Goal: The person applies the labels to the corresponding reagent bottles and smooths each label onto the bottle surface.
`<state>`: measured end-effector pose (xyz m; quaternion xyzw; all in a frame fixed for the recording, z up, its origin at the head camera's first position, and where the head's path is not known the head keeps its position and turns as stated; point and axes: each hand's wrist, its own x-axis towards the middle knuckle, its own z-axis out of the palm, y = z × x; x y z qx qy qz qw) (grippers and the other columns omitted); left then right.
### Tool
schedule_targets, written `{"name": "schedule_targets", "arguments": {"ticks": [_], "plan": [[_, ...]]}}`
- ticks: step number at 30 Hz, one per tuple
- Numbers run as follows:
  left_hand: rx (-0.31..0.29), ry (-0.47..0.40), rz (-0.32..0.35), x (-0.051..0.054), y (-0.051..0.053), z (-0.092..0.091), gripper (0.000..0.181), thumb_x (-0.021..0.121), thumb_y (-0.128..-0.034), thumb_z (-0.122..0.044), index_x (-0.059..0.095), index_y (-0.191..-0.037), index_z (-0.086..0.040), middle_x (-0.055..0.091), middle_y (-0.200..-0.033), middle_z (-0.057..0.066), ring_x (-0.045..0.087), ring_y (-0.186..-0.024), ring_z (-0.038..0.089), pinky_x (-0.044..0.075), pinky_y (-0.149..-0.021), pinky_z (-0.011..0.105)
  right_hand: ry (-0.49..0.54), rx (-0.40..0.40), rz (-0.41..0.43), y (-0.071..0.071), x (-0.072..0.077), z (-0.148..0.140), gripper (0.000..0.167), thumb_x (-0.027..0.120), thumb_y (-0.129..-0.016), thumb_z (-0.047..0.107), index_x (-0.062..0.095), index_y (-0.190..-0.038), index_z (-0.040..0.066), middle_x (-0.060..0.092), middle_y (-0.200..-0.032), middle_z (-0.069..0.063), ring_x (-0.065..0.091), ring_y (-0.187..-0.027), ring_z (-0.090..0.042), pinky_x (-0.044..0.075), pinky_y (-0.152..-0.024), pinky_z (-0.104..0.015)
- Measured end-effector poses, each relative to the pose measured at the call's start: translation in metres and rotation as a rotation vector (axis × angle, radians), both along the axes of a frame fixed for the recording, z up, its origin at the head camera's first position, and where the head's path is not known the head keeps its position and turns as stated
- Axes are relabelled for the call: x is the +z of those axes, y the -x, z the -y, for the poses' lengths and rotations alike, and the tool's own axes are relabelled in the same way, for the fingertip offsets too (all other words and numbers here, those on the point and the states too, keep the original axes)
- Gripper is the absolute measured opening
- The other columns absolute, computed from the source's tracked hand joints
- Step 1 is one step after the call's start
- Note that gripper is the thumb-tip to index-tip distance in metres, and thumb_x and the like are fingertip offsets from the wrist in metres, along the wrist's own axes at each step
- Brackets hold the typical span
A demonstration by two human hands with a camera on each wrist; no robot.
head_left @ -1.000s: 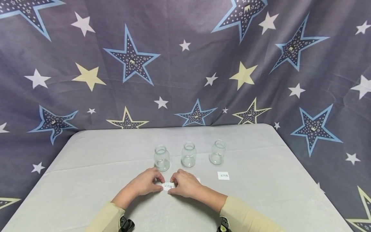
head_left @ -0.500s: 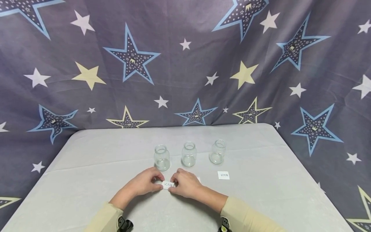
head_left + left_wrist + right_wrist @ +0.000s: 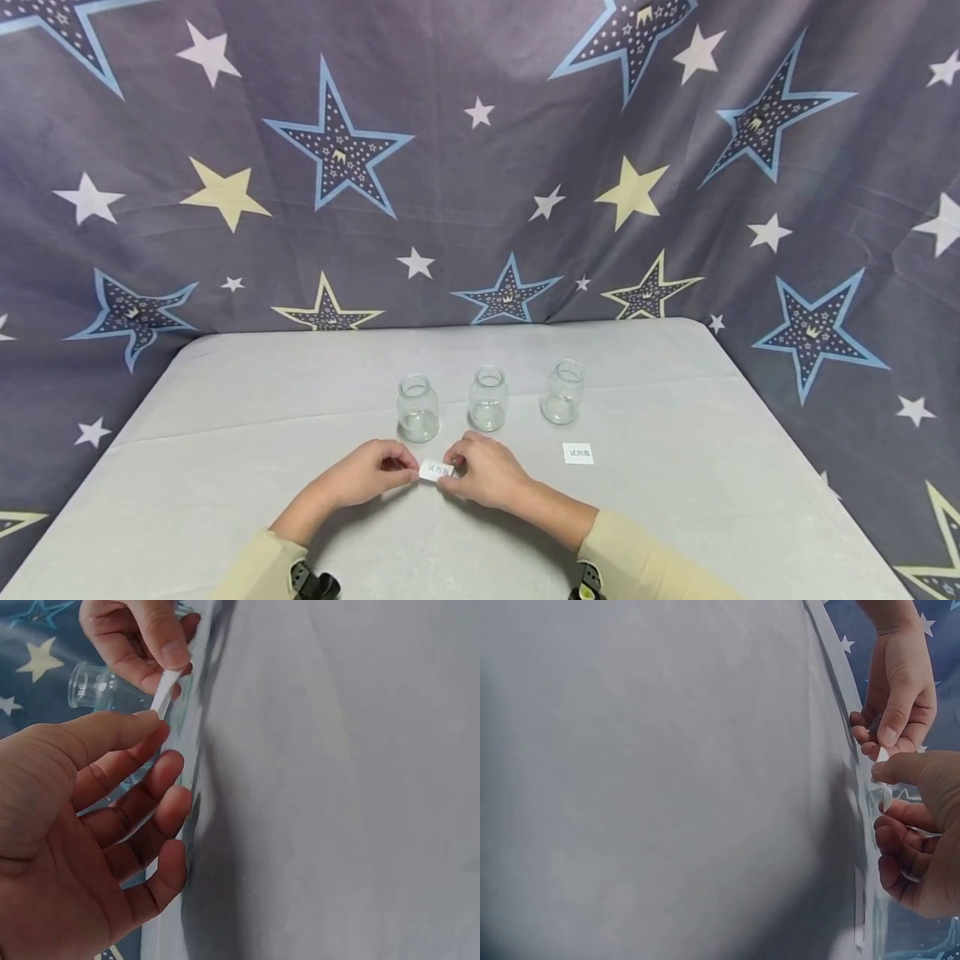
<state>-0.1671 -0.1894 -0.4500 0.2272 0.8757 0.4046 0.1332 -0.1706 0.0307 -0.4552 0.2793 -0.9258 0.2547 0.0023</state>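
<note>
A small white paper label [image 3: 435,470] with dark characters is stretched between my hands, a little above the table. My left hand [image 3: 367,475] pinches its left end between thumb and forefinger, and in the left wrist view that hand's other fingers [image 3: 174,862] are loosely bent. The right end is pinched by my right hand [image 3: 487,471]. Seen edge-on, the label [image 3: 887,798] bends in the right wrist view. Just beyond the hands stands an open glass jar [image 3: 417,408], with a second glass jar [image 3: 489,400] to its right.
A third glass jar [image 3: 562,393] stands further right in the row. In front of it, another white label [image 3: 577,453] lies flat on the grey-covered table [image 3: 675,517]. A dark curtain [image 3: 450,167] with stars hangs behind the table.
The label has risen slightly and now tilts, its left end higher. My left hand has shifted a little left. A white scrap visible beside my right hand before is now out of sight.
</note>
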Motion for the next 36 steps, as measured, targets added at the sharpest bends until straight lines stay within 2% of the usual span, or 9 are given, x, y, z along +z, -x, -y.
{"name": "schedule_targets", "arguments": {"ticks": [4, 10, 14, 17, 22, 27, 36], "plan": [[-0.004, -0.033, 0.032, 0.000, -0.001, -0.001, 0.011, 0.063, -0.0865, -0.015, 0.066, -0.087, -0.004, 0.064, -0.081, 0.001, 0.053, -0.072, 0.002, 0.045, -0.068, 0.019, 0.012, 0.000, 0.009, 0.000, 0.000, -0.001, 0.024, 0.075, -0.074, 0.032, 0.070, -0.089, 0.015, 0.058, -0.078, 0.007, 0.044, -0.065, 0.000, 0.038, -0.059, -0.014], [0.030, -0.054, 0.070, 0.001, -0.001, -0.002, 0.014, 0.061, -0.0860, -0.015, 0.064, -0.088, -0.002, 0.063, -0.081, 0.006, 0.053, -0.070, 0.004, 0.046, -0.065, 0.019, 0.046, -0.004, -0.011, -0.002, 0.003, -0.003, 0.031, 0.075, -0.076, 0.033, 0.069, -0.098, 0.013, 0.061, -0.087, 0.003, 0.050, -0.070, -0.004, 0.042, -0.064, -0.017], [0.065, -0.064, 0.067, 0.002, 0.000, -0.002, 0.015, 0.061, -0.0865, -0.016, 0.064, -0.088, -0.002, 0.063, -0.081, 0.007, 0.053, -0.071, 0.006, 0.046, -0.065, 0.020, 0.095, -0.021, -0.051, -0.004, 0.006, -0.003, 0.033, 0.073, -0.078, 0.033, 0.068, -0.104, 0.014, 0.061, -0.094, 0.002, 0.054, -0.074, -0.007, 0.045, -0.066, -0.018], [0.082, -0.068, 0.060, 0.003, -0.001, -0.002, 0.014, 0.061, -0.0868, -0.016, 0.064, -0.088, -0.002, 0.063, -0.081, 0.007, 0.053, -0.071, 0.007, 0.045, -0.065, 0.020, 0.129, -0.011, -0.080, -0.005, 0.008, -0.001, 0.029, 0.071, -0.080, 0.031, 0.068, -0.104, 0.015, 0.060, -0.091, 0.001, 0.054, -0.072, -0.008, 0.043, -0.064, -0.016], [0.055, -0.099, 0.050, 0.006, -0.004, -0.005, 0.016, 0.061, -0.0879, -0.018, 0.064, -0.091, -0.002, 0.064, -0.082, 0.010, 0.053, -0.071, 0.006, 0.045, -0.064, 0.020, 0.136, 0.029, -0.104, -0.008, 0.008, 0.001, 0.021, 0.071, -0.081, 0.028, 0.070, -0.098, 0.016, 0.057, -0.083, 0.002, 0.053, -0.067, -0.006, 0.039, -0.058, -0.012], [0.023, -0.112, 0.034, 0.009, -0.005, -0.007, 0.017, 0.060, -0.0903, -0.020, 0.064, -0.094, -0.004, 0.064, -0.084, 0.009, 0.052, -0.072, 0.003, 0.044, -0.065, 0.020, 0.134, 0.033, -0.113, -0.010, 0.007, 0.002, 0.017, 0.071, -0.080, 0.028, 0.072, -0.095, 0.019, 0.057, -0.079, 0.003, 0.048, -0.064, -0.002, 0.035, -0.056, -0.011], [0.006, -0.112, 0.039, 0.012, -0.006, -0.010, 0.016, 0.059, -0.0909, -0.020, 0.063, -0.092, -0.005, 0.063, -0.084, 0.008, 0.053, -0.072, 0.004, 0.044, -0.064, 0.020, 0.179, 0.049, -0.101, -0.013, 0.008, 0.003, 0.016, 0.072, -0.080, 0.028, 0.072, -0.093, 0.019, 0.057, -0.078, 0.003, 0.052, -0.064, -0.010, 0.034, -0.055, -0.011]]}}
